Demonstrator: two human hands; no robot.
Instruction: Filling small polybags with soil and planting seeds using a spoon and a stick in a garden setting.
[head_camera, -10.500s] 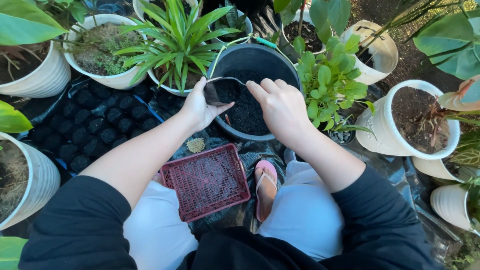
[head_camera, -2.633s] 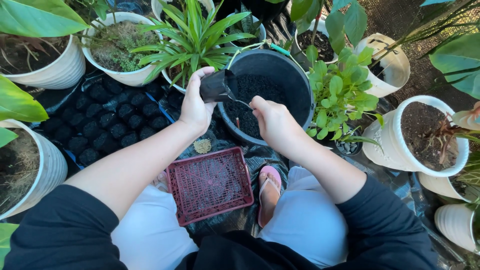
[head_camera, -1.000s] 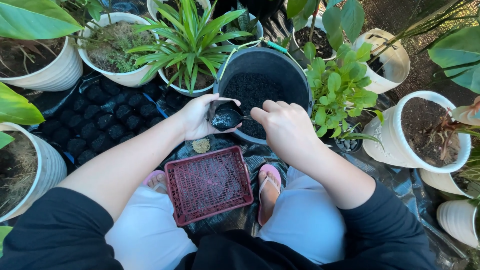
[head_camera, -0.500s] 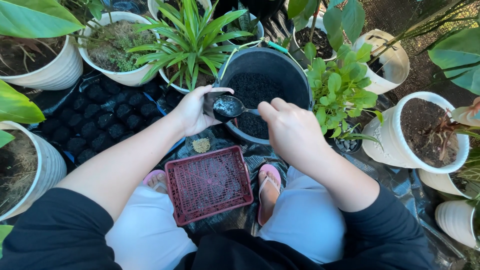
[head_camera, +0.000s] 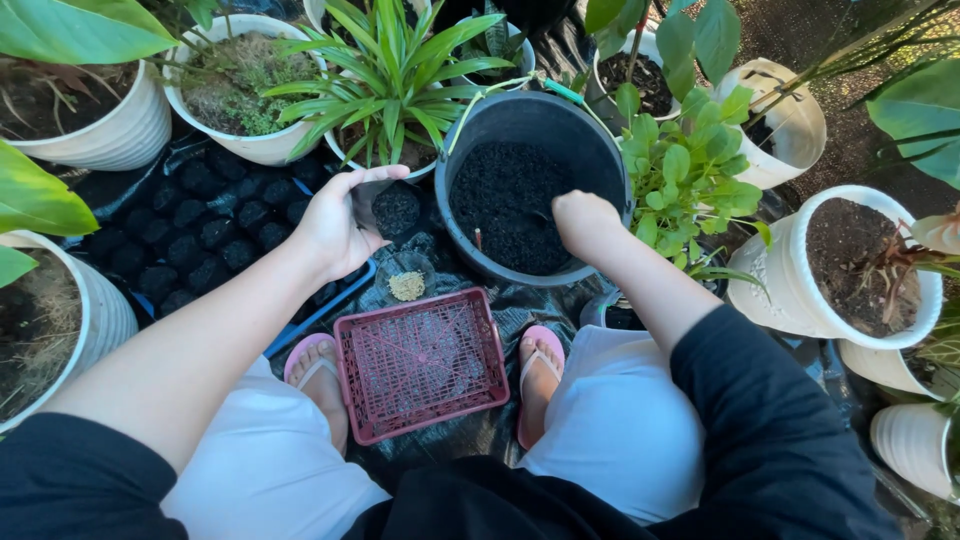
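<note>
1. While no labels or signs show anywhere, a tray (head_camera: 180, 225) of small black soil-filled bags lies at the left, rows of dark round tops on black sheeting, between white pots.
2. Right of the tray, the left hand (head_camera: 335, 225) is curled round a small black bag (head_camera: 392, 205) full of dark soil; the thumb lies across its upper rim and the fingers wrap its left side and bottom, so its open mouth faces up and sits just right of the palm.
3. Below that bag, a little yellowish clump (head_camera: 406, 286) lies on the sheeting, just above a red mesh basket (head_camera: 420, 362) set between two feet in pink sandals.
4. Just right of the bag stands a black bucket (head_camera: 590, 150) holding dark soil.
5. Inside the bucket's right half, the right hand (head_camera: 588, 222) is closed in a fist, knuckles up, over the soil; what it grips I cannot tell, as the hand hides it.
6. Further right, a leafy green plant (head_camera: 690, 175) touches the bucket's rim, with a white pot (head_camera: 800, 290) of soil beyond it.
</note>
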